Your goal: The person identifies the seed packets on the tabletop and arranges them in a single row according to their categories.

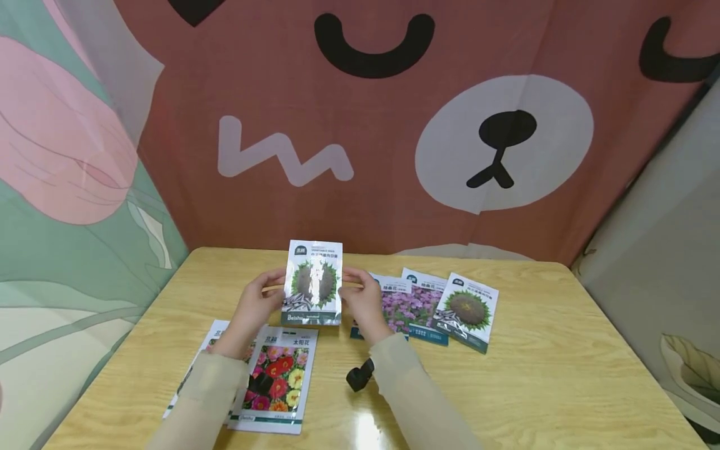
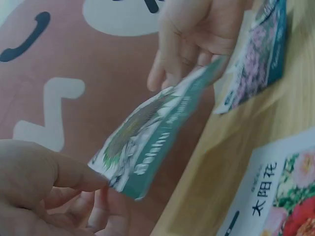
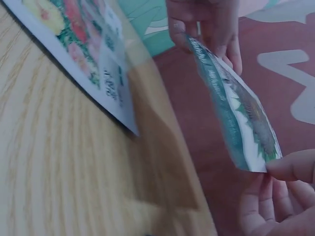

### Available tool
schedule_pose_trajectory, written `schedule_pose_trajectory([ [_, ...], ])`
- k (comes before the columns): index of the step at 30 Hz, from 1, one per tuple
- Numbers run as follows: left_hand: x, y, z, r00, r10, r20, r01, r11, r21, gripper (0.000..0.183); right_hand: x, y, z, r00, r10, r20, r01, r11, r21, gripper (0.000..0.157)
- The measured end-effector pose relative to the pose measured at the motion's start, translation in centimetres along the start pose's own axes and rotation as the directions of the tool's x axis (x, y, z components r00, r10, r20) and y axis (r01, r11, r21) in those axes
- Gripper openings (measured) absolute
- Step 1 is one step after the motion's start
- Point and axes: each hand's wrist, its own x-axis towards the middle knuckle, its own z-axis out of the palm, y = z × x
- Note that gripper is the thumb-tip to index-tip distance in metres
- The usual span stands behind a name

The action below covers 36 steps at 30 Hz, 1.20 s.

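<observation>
Both hands hold up one sunflower seed packet [image 1: 312, 284] above the far part of the table, its printed front toward the head camera. My left hand [image 1: 255, 306] pinches its left edge between thumb and fingers. On the opposite edge, my right hand [image 1: 365, 303] grips it the same way. In the left wrist view the packet [image 2: 142, 132] bows slightly between the two hands. The right wrist view shows the thumb and fingers of the right hand [image 3: 283, 196] at a lower corner. Below the left forearm lies a seed packet with red and yellow flowers [image 1: 278, 381].
Another packet [image 1: 194, 369] lies partly under that flower packet, mostly behind the left forearm. Right of the hands, two purple-flower packets [image 1: 397, 306] [image 1: 424, 297] and a second sunflower packet [image 1: 467, 312] overlap on the wooden table [image 1: 540, 387]. A bear-printed cloth [image 1: 270, 206] hangs behind.
</observation>
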Motion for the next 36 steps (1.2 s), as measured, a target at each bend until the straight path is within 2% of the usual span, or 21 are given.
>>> schedule_pose_trajectory([
  [2,-0.6,0.2,0.0,1.0,0.001,0.018,-0.001,0.999,-0.035,0.046,-0.1,-0.2,-0.5,1.0,0.026,0.013,-0.026,1.0,-0.003,0.048],
  [6,-1.4,0.6,-0.1,0.999,-0.002,0.046,0.004,0.999,-0.042,0.041,-0.3,-1.0,-1.9,0.991,0.092,0.092,-0.088,0.995,-0.052,0.047],
  [10,-2.1,0.7,0.0,0.996,-0.001,0.091,0.007,0.998,-0.067,0.036,-0.8,-1.8,-3.4,0.973,0.156,0.171,-0.14,0.985,-0.105,0.041],
  [14,-2.8,0.6,-0.1,0.99,-0.024,0.139,0.039,0.993,-0.108,0.031,-1.4,-2.3,-4.4,0.955,0.193,0.227,-0.166,0.977,-0.132,0.036],
  [18,-3.3,0.4,-0.1,0.98,-0.032,0.195,0.055,0.992,-0.116,0.029,-2.1,-2.7,-5.0,0.938,0.236,0.256,-0.198,0.966,-0.166,0.028],
  [21,-3.4,0.2,0.1,0.971,-0.018,0.237,0.042,0.994,-0.099,0.032,-2.6,-2.9,-5.5,0.921,0.273,0.277,-0.227,0.956,-0.188,0.022],
  [25,-3.5,0.1,0.3,0.96,-0.021,0.279,0.043,0.996,-0.075,0.034,-3.2,-3.2,-6.3,0.886,0.31,0.344,-0.246,0.944,-0.219,0.02],
  [31,-3.8,0.1,0.7,0.942,-0.029,0.335,0.04,0.999,-0.025,0.031,-3.6,-3.8,-7.3,0.819,0.333,0.467,-0.228,0.936,-0.267,0.018],
  [36,-3.8,0.1,1.0,0.926,-0.023,0.377,0.028,1.0,-0.007,0.026,-3.7,-4.0,-7.7,0.78,0.364,0.51,-0.246,0.927,-0.284,0.015],
])
